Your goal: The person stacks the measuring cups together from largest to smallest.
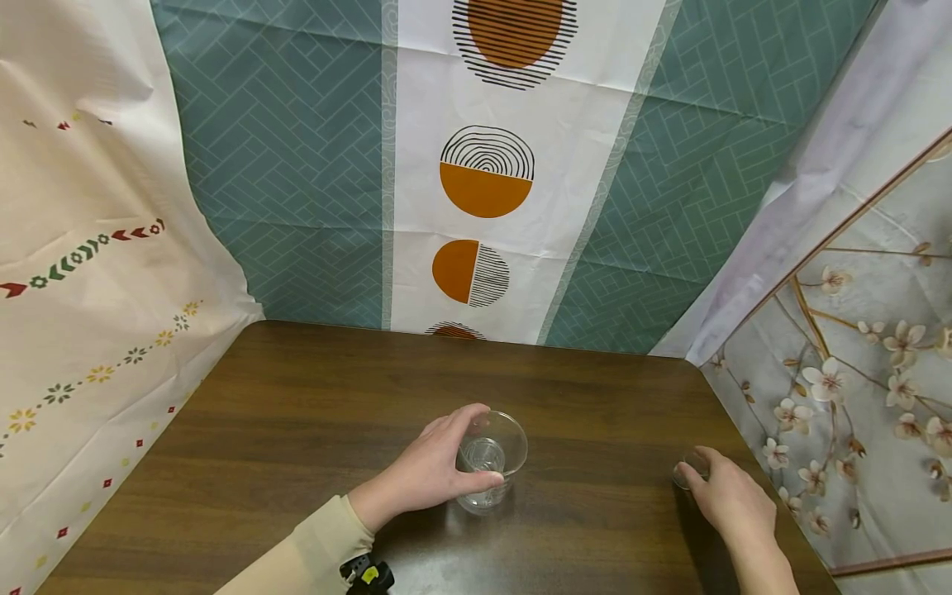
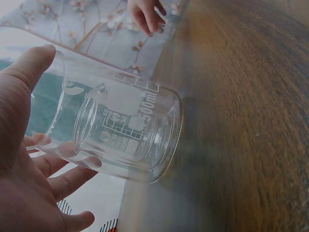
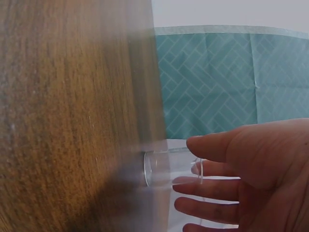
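Note:
My left hand (image 1: 424,471) grips a large clear glass beaker (image 1: 511,446) near its rim, thumb on one side and fingers on the other. The left wrist view shows a 500ml marking on its wall. Nested inside sits a smaller beaker (image 2: 108,130) with a printed scale. The large beaker stands upright on the wooden table (image 1: 335,388). At the table's right side, my right hand (image 1: 736,500) holds a small clear glass vessel (image 3: 166,168) near its top, between thumb and fingers. Its base is at the tabletop, and the hand partly hides it in the head view.
A teal and white patterned curtain (image 1: 297,165) hangs along the table's far edge. Cream cloth (image 1: 89,248) borders the left side, and a floral cloth (image 1: 855,397) the right. A black wrist device (image 1: 366,572) is strapped at the left sleeve.

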{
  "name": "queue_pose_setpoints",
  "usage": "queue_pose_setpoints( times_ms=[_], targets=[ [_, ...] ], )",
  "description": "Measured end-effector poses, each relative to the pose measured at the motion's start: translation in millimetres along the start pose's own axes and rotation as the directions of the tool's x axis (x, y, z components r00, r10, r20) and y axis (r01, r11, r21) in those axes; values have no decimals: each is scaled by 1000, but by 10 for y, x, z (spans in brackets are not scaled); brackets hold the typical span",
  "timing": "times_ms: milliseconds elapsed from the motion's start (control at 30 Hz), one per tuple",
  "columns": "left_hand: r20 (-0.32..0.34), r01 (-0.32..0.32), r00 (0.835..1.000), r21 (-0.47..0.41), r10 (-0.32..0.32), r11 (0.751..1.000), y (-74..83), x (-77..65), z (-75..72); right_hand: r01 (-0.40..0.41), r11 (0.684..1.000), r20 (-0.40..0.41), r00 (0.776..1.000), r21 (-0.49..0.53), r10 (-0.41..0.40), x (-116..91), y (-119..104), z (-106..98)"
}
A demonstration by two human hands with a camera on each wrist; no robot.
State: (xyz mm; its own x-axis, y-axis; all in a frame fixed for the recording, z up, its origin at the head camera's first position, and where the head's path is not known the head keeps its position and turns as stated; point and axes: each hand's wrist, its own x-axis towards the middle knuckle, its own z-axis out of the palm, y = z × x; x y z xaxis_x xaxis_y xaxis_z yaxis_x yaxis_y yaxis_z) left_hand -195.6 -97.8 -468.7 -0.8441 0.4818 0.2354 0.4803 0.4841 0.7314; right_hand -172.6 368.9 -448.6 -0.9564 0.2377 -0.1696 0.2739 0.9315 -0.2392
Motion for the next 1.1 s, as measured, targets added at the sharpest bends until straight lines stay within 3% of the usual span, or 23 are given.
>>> queue_pose_setpoints(
  times_ms=[333,733,1100],
  targets=[
    [0,-5,1000,-13,5,1000,-2,-9,1,3,999,-47,999,43,-1,-34,-14,31],
    [-2,-4,1000,-3,4,1000,5,1,0,-5,999,-16,1000,40,6,-31,-46,12],
    [-1,-2,1000,1,2,1000,-2,0,0,48,999,-73,996,5,-48,-15,-106,77]
  ],
)
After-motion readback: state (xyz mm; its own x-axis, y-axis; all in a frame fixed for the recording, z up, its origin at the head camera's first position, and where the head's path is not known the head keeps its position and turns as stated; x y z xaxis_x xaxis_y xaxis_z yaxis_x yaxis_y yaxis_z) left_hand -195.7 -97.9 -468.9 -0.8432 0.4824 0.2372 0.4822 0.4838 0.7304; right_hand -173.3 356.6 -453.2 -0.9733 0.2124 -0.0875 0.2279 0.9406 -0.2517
